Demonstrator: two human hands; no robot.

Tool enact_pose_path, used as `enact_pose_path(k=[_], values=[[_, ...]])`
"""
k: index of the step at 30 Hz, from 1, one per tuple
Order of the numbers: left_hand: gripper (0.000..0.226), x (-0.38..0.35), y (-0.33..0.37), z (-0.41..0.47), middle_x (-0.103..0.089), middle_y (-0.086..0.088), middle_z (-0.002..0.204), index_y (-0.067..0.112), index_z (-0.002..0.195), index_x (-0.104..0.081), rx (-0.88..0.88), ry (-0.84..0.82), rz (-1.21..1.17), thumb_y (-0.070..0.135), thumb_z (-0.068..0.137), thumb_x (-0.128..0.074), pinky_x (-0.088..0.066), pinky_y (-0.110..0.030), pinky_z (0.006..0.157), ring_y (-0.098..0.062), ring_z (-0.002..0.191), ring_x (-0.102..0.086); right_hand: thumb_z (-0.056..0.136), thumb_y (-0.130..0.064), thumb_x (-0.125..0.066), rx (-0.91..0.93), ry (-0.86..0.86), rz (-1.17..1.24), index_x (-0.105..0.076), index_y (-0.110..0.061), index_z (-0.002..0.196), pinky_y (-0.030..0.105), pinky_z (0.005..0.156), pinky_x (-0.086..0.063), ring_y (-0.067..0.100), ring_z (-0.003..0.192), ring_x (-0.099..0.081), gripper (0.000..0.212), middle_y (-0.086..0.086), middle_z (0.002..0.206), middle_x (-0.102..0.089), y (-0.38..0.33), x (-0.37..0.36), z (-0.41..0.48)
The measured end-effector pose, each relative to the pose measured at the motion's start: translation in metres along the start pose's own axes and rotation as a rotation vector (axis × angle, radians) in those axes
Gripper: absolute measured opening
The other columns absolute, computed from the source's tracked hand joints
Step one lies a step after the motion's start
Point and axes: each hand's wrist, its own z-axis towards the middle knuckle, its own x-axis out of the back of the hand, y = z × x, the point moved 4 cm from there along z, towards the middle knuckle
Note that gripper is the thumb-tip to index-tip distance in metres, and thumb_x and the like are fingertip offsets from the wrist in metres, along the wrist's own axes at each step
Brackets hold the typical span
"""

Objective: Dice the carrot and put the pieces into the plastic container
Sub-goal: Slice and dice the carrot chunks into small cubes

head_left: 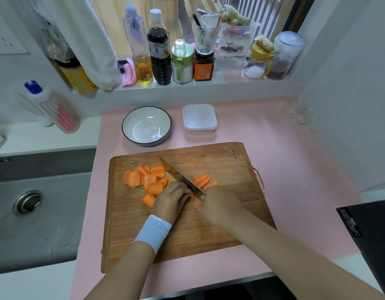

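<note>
- Your two forearms reach in from the bottom edge of the head view. The left one wears a pale blue wristband (152, 231).
- Your right hand (219, 206) is clenched around the handle of the knife (180, 177). The handle itself is hidden inside the fist, and the blade runs up and to the left across the board.
- Your left hand (170, 200) sits just left of the blade, knuckles up and fingers curled down, holding the near end of the carrot strips (203, 180). Those fingertips lie right against the flat of the blade.
- On the far side of the blade the strips show as two long orange pieces lying side by side on the cutting board (219, 230).
- Left of the blade lie the carrot chunks (144, 178), thick cut pieces in a loose pile, with one chunk apart and nearer to you beside your left hand.
- Beyond the board, on the pink desk (295, 169), stands the plastic container (199, 119), square and clear, with no carrot visible inside.
- Just left of the container is a white bowl (146, 126) with a dark rim.
- To your left, a steel sink (25, 202) is set lower than the desk.
- To your right, a black box (371, 234) overlaps the near corner of the desk.
</note>
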Motion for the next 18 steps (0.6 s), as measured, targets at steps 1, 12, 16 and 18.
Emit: enact_pose_path(k=[1,12,16,18], values=[[0.008,0.0,0.0,0.0,-0.066,-0.003,0.092,0.008,0.085,-0.072,0.003,0.003,-0.003,0.003,0.08,-0.076,-0.051,-0.023,0.082,-0.014,0.087,-0.062,0.101,-0.023,-0.048,-0.002,0.0,0.008,-0.062,-0.013,0.093,0.031,0.065,-0.043,0.023,0.079,-0.06,0.019,0.004,0.085,-0.059,0.0,-0.002,0.0],[0.012,-0.002,-0.003,-0.003,-0.065,-0.001,0.096,0.011,0.088,-0.071,-0.023,-0.013,-0.024,0.019,0.091,-0.063,-0.051,-0.025,0.082,-0.014,0.091,-0.061,0.102,-0.029,-0.047,0.016,0.016,0.025,-0.055,-0.022,0.084,0.027,0.058,-0.038,0.018,0.073,-0.058,0.021,-0.004,0.079,-0.056,0.008,-0.01,0.0],[0.004,-0.002,-0.004,-0.002,-0.065,-0.001,0.095,0.01,0.086,-0.071,-0.026,-0.008,-0.032,0.008,0.084,-0.074,-0.052,-0.026,0.081,-0.013,0.091,-0.061,0.102,-0.029,-0.047,0.015,0.022,0.01,-0.049,-0.024,0.078,0.024,0.051,-0.03,0.013,0.065,-0.05,0.024,-0.007,0.074,-0.051,0.006,-0.012,0.001],[0.006,-0.002,-0.003,-0.002,-0.065,-0.002,0.094,0.01,0.086,-0.071,-0.027,-0.01,-0.028,0.007,0.082,-0.075,-0.052,-0.026,0.081,-0.013,0.09,-0.061,0.101,-0.026,-0.047,0.011,0.017,0.009,-0.047,-0.025,0.073,0.023,0.05,-0.029,0.012,0.063,-0.049,0.028,-0.006,0.073,-0.05,0.006,-0.014,0.003]])
